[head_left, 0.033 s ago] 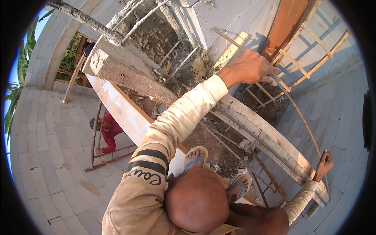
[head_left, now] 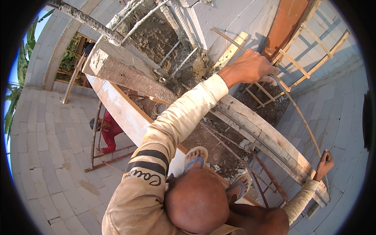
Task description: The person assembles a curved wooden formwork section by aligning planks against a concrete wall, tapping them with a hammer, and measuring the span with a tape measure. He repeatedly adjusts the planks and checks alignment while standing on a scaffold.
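Grey block walls [head_left: 51, 164] surround a curved, mortar-stained wooden formwork beam [head_left: 270, 137]. Left hand [head_left: 250, 66] grips the upper end of a thin bent steel rod [head_left: 301, 115] above the beam; right hand [head_left: 324, 164] clasps its lower end beside the beam's outer edge

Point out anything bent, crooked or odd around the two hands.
The thin steel rod bows in a long curve between the left hand and the right hand, while the curved wooden form beneath follows a similar arc. Nothing looks spilled.
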Tool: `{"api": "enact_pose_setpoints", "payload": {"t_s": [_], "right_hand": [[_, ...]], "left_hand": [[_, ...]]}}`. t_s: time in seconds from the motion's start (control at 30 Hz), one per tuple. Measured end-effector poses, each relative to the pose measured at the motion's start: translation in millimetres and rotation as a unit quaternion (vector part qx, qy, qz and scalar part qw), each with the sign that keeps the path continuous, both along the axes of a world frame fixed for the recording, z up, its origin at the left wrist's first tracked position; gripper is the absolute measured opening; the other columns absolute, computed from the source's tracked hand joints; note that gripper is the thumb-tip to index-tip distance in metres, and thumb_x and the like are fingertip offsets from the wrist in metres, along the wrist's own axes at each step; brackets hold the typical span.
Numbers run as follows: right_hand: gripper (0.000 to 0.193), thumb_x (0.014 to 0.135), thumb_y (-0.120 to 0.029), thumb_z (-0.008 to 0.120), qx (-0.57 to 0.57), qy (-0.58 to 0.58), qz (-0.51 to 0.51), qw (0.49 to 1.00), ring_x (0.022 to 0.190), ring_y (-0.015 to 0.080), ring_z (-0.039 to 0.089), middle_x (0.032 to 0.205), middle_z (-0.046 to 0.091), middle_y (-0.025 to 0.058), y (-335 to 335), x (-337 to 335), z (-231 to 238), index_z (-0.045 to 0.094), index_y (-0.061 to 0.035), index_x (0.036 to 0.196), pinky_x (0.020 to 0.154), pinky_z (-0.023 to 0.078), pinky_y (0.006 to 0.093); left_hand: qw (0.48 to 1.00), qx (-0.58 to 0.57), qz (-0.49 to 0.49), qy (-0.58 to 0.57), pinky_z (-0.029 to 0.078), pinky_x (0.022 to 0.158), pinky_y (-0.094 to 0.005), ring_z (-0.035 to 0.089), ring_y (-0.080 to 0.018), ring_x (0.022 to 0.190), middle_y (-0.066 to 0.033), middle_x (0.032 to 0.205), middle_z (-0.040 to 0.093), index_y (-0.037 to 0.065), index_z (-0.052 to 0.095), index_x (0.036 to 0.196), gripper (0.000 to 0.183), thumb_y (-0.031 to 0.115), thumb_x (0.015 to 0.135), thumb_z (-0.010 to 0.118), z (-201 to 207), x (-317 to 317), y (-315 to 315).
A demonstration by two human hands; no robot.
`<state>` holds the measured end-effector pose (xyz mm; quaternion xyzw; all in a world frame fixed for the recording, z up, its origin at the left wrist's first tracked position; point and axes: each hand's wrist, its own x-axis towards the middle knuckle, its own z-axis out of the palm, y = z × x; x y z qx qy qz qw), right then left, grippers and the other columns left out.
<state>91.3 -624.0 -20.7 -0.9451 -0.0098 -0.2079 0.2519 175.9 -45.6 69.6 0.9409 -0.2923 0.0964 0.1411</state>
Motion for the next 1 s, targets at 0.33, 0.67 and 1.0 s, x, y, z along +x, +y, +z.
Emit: {"api": "enact_pose_setpoints", "payload": {"t_s": [0.33, 0.67, 1.0], "right_hand": [[0.048, 0.106, -0.029, 0.064, 0.066, -0.011, -0.035, 0.997, 0.064, 0.0081, 0.028, 0.064, 0.034, -0.0057, -5, 14, 14, 0.039, -0.0095, 0.070, 0.057, 0.019, 0.0319], [0.047, 0.104, -0.022, 0.067, 0.079, -0.011, 0.011, 0.997, 0.062, 0.0070, 0.031, 0.062, 0.039, -0.0055, 5, -23, 7, 0.043, -0.0077, 0.068, 0.056, 0.022, 0.0299], [0.042, 0.103, -0.018, 0.066, 0.054, 0.018, 0.038, 0.998, 0.062, 0.0089, 0.034, 0.061, 0.041, -0.0026, 12, -37, -1, 0.049, -0.0031, 0.068, 0.055, 0.025, 0.0326]], "left_hand": [[0.998, 0.043, 0.004, 0.038, 0.055, 0.085, -0.0458, 0.072, -0.0287, 0.096, -0.0067, 0.098, 0.072, 0.021, 0.077, 0.114, 0.043, 0.059, 0.097, 0.063, 58, 33, -20], [0.999, 0.030, 0.028, 0.008, 0.055, 0.066, -0.0430, 0.074, -0.0320, 0.077, -0.0041, 0.087, 0.078, 0.023, 0.078, 0.118, 0.046, 0.059, 0.092, 0.067, 26, -63, 2], [0.997, 0.034, 0.041, 0.053, 0.055, 0.067, -0.0453, 0.077, -0.0318, 0.083, -0.0055, 0.094, 0.079, 0.020, 0.076, 0.120, 0.054, 0.065, 0.095, 0.059, -1, -93, 9]]}}
